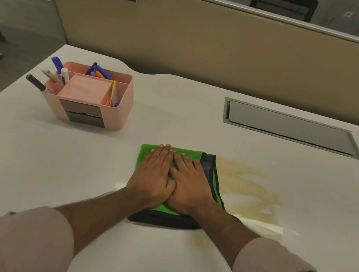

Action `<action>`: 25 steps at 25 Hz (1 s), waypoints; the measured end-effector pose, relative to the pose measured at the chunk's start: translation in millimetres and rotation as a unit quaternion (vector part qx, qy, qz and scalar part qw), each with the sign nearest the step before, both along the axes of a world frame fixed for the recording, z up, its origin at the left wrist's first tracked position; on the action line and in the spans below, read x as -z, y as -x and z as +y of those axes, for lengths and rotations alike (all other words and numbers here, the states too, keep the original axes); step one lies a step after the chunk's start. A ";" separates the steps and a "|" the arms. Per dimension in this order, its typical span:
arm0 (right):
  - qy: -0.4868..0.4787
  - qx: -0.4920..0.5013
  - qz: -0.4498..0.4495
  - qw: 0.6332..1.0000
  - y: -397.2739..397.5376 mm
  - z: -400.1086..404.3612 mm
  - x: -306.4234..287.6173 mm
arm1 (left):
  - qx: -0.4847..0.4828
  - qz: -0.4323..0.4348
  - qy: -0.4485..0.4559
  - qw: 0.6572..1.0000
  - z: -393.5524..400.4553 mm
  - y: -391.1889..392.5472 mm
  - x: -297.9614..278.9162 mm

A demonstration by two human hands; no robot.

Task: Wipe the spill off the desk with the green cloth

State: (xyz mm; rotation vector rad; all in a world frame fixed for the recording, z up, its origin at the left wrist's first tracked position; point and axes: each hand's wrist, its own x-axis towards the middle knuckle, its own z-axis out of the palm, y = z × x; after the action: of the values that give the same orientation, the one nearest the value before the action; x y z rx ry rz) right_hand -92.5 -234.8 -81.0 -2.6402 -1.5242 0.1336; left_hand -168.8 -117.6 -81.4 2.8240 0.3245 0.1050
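Observation:
A folded green cloth (pixel 147 152) with dark edging lies on the white desk (pixel 50 174), near the middle. My left hand (pixel 154 179) and my right hand (pixel 190 184) press flat on top of it, side by side, with fingers stretched forward and thumbs touching. A yellowish spill (pixel 247 189) spreads in streaks on the desk just right of the cloth. A faint smear (pixel 201 239) shows below the cloth's near right corner.
A pink desk organiser (pixel 89 107) with pens and markers stands at the back left. A grey cable hatch (pixel 292 128) is set into the desk at the back right. A white tissue (pixel 262 227) lies at the spill's near edge. A tan partition (pixel 212 42) closes the far side.

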 end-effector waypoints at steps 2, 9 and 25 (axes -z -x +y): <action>0.000 0.025 0.000 1.000 -19.2 -4.8 2.9 | 0.015 0.002 0.001 1.000 -3.1 -23.0 -0.6; -0.021 0.083 0.009 0.996 -86.1 -37.9 9.4 | 0.046 -0.006 0.010 0.999 -32.9 -97.9 -1.0; -0.014 0.188 0.016 0.982 -122.6 -172.4 8.7 | 0.111 -0.011 0.043 0.993 -155.3 -152.2 2.1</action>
State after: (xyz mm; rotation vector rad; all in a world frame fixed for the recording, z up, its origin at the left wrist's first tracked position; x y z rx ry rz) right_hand 30.1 -407.2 -89.7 -2.8282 -0.9832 0.1240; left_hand -16.6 -272.9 -83.5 2.7487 0.0070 0.0732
